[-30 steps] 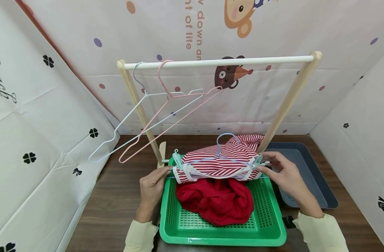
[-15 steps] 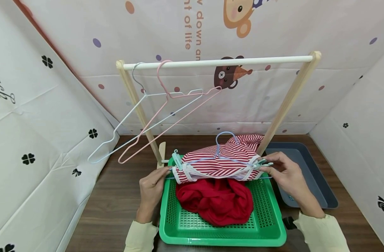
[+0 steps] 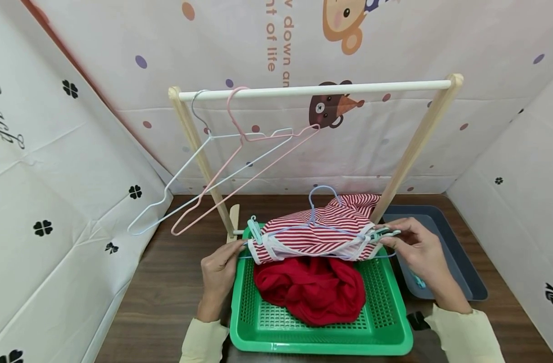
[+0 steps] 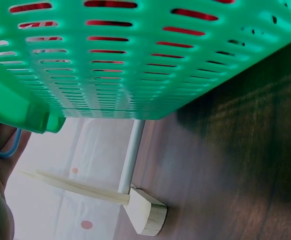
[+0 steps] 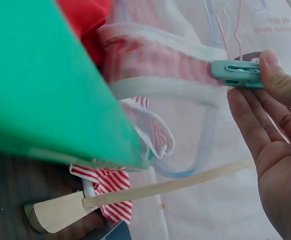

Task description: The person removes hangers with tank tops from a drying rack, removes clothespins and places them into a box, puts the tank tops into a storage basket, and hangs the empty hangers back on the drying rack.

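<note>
A red-and-white striped top (image 3: 313, 234) with white trim lies over the back of the green basket (image 3: 322, 348), with a blue hanger (image 3: 312, 201) on it. My left hand (image 3: 219, 272) pinches the hanger's left end, whose blue loop (image 4: 5, 145) shows between my fingers in the left wrist view. A teal clothespin (image 3: 256, 231) is clipped at the top's left shoulder. With thumb and fingers, my right hand (image 3: 417, 249) grips another teal clothespin (image 5: 238, 73), its nose at the top's right strap. Red cloth (image 3: 310, 292) lies crumpled in the basket.
Behind the basket stands a rack with a white bar (image 3: 313, 91) and wooden posts (image 3: 417, 146). A white hanger (image 3: 167, 189) and a pink hanger (image 3: 213, 184) hang at its left. A dark grey tray (image 3: 467, 272) holding something teal sits at the right.
My right hand has moved slightly right with the clothespin, stretching the strap outward. The hanger's hook has risen slightly and shifted left. My left hand stays in place.
</note>
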The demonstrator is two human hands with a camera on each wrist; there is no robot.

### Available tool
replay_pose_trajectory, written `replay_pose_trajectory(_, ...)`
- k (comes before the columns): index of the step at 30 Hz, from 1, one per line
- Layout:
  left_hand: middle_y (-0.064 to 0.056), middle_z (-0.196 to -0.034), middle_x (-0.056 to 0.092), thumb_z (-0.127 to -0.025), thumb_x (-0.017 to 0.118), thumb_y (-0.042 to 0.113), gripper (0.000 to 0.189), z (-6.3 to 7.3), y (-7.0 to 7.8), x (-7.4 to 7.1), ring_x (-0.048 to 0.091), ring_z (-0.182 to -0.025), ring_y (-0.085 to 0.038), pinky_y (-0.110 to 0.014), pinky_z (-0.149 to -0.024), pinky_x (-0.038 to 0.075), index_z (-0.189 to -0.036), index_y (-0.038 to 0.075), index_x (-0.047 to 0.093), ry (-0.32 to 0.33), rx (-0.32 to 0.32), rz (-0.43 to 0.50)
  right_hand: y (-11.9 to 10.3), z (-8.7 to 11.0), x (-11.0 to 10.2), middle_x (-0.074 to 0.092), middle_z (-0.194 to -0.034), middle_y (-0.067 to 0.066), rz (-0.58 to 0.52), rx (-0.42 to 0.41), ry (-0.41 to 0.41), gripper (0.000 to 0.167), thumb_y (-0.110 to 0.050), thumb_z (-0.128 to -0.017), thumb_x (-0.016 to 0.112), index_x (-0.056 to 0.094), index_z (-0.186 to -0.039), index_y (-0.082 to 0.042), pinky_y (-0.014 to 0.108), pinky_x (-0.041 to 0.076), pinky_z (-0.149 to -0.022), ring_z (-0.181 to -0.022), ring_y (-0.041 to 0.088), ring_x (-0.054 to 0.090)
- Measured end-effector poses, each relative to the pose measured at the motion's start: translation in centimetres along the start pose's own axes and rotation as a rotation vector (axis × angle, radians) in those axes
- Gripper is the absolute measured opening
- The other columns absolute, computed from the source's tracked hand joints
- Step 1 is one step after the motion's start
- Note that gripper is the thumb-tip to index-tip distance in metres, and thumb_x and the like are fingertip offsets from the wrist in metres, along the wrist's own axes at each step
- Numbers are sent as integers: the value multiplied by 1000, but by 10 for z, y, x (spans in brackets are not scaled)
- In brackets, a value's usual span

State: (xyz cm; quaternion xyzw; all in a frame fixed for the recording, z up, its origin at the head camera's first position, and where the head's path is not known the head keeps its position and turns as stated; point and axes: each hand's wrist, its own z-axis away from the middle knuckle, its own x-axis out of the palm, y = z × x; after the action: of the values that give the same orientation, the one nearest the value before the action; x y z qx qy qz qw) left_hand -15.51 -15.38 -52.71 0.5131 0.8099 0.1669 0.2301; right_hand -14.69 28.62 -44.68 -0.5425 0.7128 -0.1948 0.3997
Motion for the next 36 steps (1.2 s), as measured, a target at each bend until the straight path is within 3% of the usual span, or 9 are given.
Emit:
replay_pose_trajectory(5, -16, -101, 80, -79, 77, -26, 33, 0, 0, -1, 78, -87, -35, -22, -90, 58, -105, -4, 82, 14, -4, -14, -1, -2, -4, 75, -111, 3, 1, 21, 46, 28, 28, -81, 75, 66, -105, 16, 15, 58, -76, -98, 10, 72)
replay_pose_trajectory(10, -20, -99, 79, -79, 77, -26, 32, 0, 0, -1, 78, -87, -36, -22, -90, 58, -104, -6, 81, 20, 0, -16, -2, 0, -8, 74, -110, -1, 112, 50, 86, 37, 32, -76, 76, 67, -106, 13, 12, 56, -73, -93, 5, 71)
replay_pose_trajectory(18, -22, -98, 78, -77, 78, -26, 34, 1, -1, -2, 78, -87, -36, -21, -90, 57, -104, -6, 82, 25, 2, -30, -1, 5, -17, 64, -112, -17, 230, 267, 151, 45, 19, -84, 81, 63, -124, 9, 7, 52, -77, -95, -6, 65)
replay_pose_trajectory(30, -17, -100, 80, -81, 78, -24, 30, 1, 1, -1, 79, -86, -35, -20, -90, 57, -104, -5, 82, 17, -23, -38, 12, 14, -34, 61, -110, -14, 320, 438, 164, 47, -8, -95, 82, 60, -135, 5, 5, 50, -77, -92, -8, 62)
replay_pose_trajectory(36, -16, -99, 80, -81, 78, -23, 29, 1, 2, -1, 79, -86, -34, -19, -90, 57, -103, -4, 82, 20, -28, -49, 21, 21, -40, 62, -114, -1, 385, 476, 167, 48, -12, -98, 80, 59, -136, 6, 2, 48, -78, -93, -13, 57)
